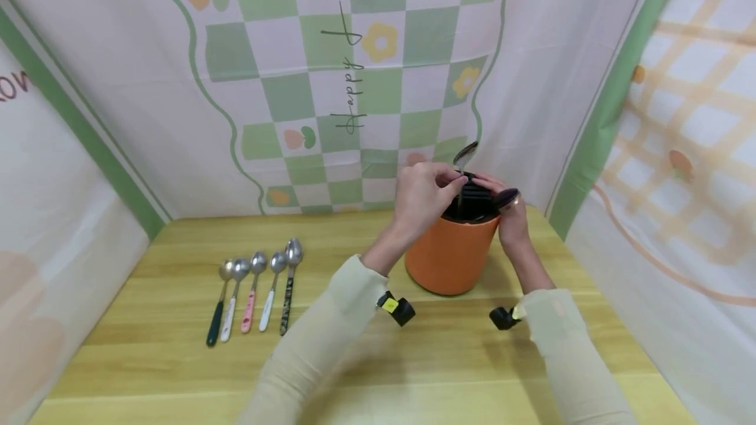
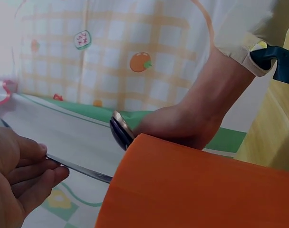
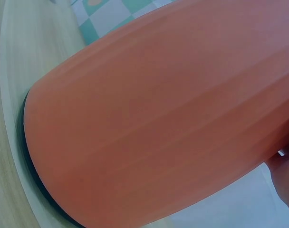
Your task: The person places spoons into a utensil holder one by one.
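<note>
An orange utensil holder (image 1: 451, 258) with a black slotted insert stands on the wooden table. My left hand (image 1: 425, 192) pinches a metal spoon (image 1: 465, 155) just below its bowl, between thumb and fingers. The spoon's bowl points up, and its lower part goes down into the holder. At the holder's right side, my right hand (image 1: 512, 222) rests against the upper wall, fingers stretched along the back of the rim. Beside that hand, a second spoon (image 1: 506, 198) sticks out over the rim, bowl outermost. The right wrist view is mostly filled by the holder's wall (image 3: 158, 118).
Several spoons lie in a row on the left of the table, bowls away from me, including one with a pink handle (image 1: 249, 310) and one with a dark green handle (image 1: 215, 323). Patterned cloth (image 1: 378, 100) hangs behind the table and at both sides.
</note>
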`<action>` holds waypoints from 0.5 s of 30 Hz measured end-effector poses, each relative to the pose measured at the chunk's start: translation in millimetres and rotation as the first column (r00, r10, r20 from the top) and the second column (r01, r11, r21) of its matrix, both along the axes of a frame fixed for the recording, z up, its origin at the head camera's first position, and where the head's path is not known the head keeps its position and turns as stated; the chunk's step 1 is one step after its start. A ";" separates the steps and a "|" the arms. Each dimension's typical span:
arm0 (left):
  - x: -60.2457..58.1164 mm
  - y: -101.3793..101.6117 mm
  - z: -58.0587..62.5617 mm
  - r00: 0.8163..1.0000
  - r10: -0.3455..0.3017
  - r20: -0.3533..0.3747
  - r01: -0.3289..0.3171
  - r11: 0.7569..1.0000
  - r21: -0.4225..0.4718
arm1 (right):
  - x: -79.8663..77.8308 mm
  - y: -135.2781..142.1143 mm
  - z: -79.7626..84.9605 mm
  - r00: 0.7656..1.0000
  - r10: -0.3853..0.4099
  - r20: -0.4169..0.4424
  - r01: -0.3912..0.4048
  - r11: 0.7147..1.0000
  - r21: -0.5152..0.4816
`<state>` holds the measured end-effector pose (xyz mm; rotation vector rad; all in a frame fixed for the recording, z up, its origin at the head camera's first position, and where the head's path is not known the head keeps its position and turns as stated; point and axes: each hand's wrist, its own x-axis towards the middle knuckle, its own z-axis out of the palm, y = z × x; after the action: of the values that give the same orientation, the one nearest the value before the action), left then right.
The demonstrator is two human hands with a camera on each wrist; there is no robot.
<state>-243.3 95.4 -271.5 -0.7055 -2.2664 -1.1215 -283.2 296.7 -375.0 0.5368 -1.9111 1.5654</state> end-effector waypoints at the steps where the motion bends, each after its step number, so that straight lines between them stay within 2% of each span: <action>1: -0.8 2.2 -0.7 1.000 0.009 0.001 -0.009 1.000 -0.013 | -0.1 0.1 -0.5 1.000 0.000 0.005 0.000 1.000 0.000; 7: -4.6 13.4 -7.2 0.999 -0.005 0.052 0.007 0.999 -0.044 | 0.3 1.3 -2.4 0.999 -0.019 0.046 0.018 1.000 0.020; 15: -11.9 25.8 -16.4 0.997 0.029 0.073 -0.021 0.994 -0.109 | -2.3 6.1 -2.5 1.000 -0.014 0.009 0.014 1.000 0.010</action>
<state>-255.2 121.3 -287.9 -0.6859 -2.4077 -1.0356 -285.6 302.8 -377.5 0.5202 -1.9257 1.5529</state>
